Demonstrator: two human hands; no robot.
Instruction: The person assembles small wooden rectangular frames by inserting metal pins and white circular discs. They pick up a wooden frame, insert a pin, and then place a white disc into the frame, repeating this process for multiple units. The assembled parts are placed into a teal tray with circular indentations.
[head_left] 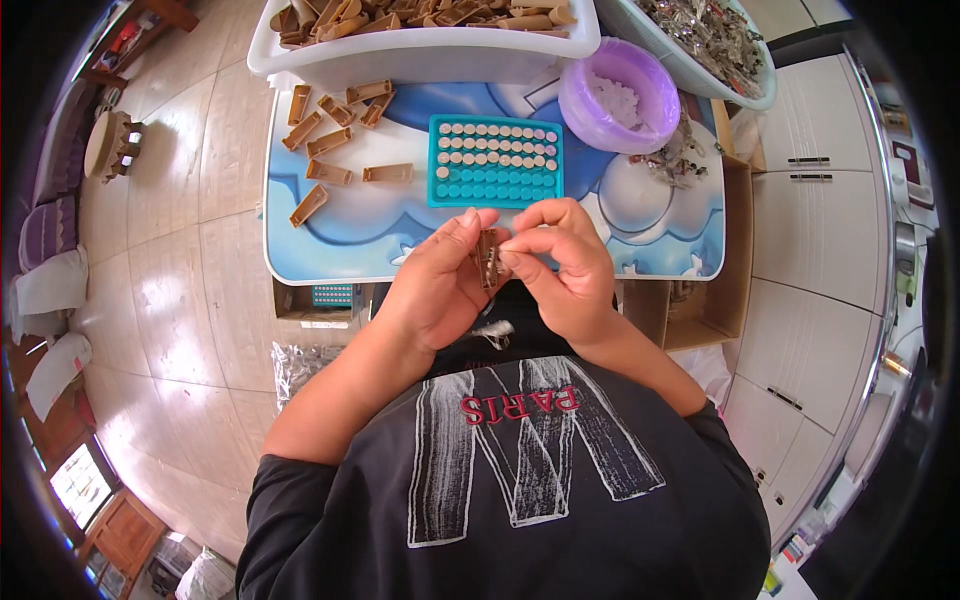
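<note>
Close to the table's front edge, my left hand (432,285) is closed around a small brown plastic casing (488,258), held upright with its open side showing small parts inside. My right hand (572,268) pinches at the casing's right side with thumb and forefinger. A small pale bit shows at those fingertips, too small to name. Just beyond my hands lies a teal tray (433,190) with rows of round pale discs in its far rows and bare teal wells in its near rows. Several loose brown casings (328,172) lie scattered left of the tray.
A white tub (430,62) heaped with brown casings stands at the back. Right of it are a purple basin (655,75) with white pieces and a pale tub (762,100) of tangled scraps. More scraps (680,160) lie on the table (345,255). White cabinets (815,235) stand at right.
</note>
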